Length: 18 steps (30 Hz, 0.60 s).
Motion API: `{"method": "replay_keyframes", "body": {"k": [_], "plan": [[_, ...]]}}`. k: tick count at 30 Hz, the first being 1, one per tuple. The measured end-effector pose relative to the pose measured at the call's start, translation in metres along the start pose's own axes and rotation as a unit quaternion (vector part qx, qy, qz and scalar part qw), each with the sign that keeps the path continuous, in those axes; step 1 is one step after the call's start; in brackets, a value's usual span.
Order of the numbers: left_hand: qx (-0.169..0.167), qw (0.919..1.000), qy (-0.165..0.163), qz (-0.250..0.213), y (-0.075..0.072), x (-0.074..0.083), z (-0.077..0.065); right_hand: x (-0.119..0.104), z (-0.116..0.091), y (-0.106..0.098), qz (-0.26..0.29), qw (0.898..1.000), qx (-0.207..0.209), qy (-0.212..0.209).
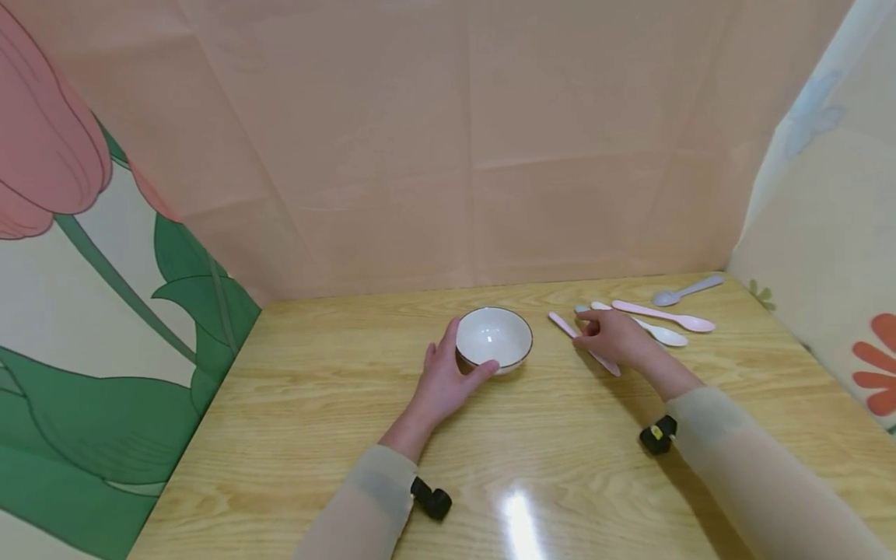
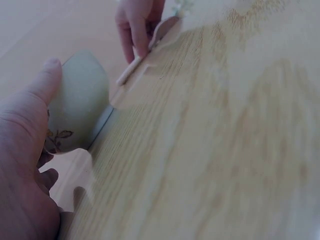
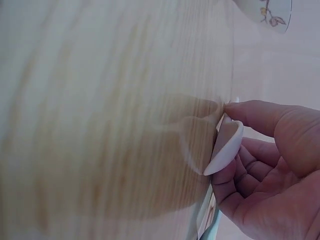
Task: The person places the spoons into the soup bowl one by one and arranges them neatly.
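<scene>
A white bowl [image 1: 494, 336] with a thin dark rim stands upright on the table. My left hand [image 1: 445, 379] grips its left side, the thumb at the near rim and the fingers round the far side. In the left wrist view the bowl [image 2: 82, 97] shows a small leaf pattern on its outside. To the right, my right hand [image 1: 619, 336] pinches the handle of the nearest pink spoon [image 1: 562, 323], which lies at table level. The right wrist view shows the spoon's head [image 3: 229, 149] between thumb and curled fingers. A blue-green spoon [image 1: 581, 309] is mostly hidden behind that hand.
Beyond my right hand lie a white spoon [image 1: 666, 336], another pink spoon [image 1: 693, 322] and a grey-purple spoon [image 1: 668, 298] near the back edge. A pinkish sheet [image 1: 392, 155] hangs behind the wooden table [image 1: 315, 373]. Printed panels flank both sides.
</scene>
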<state>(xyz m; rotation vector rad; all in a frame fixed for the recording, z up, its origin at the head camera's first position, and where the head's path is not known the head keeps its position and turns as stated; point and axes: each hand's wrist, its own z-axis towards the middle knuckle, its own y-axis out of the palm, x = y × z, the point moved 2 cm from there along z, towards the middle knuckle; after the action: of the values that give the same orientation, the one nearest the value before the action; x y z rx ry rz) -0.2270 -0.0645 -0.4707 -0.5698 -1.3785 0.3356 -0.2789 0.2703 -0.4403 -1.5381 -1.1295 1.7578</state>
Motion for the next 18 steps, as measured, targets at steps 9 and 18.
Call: {"method": "replay_keyframes", "body": {"k": [9, 18], "plan": [[-0.002, 1.0000, -0.002, 0.001, -0.0011, -0.0011, 0.0006, -0.0012, -0.0019, -0.0019, 0.009, 1.000, -0.001, 0.009], [-0.002, 1.0000, 0.001, 0.002, -0.0016, 0.0013, -0.0006, -0.0010, -0.0064, -0.0057, 0.032, 0.999, -0.018, 0.017]]}}
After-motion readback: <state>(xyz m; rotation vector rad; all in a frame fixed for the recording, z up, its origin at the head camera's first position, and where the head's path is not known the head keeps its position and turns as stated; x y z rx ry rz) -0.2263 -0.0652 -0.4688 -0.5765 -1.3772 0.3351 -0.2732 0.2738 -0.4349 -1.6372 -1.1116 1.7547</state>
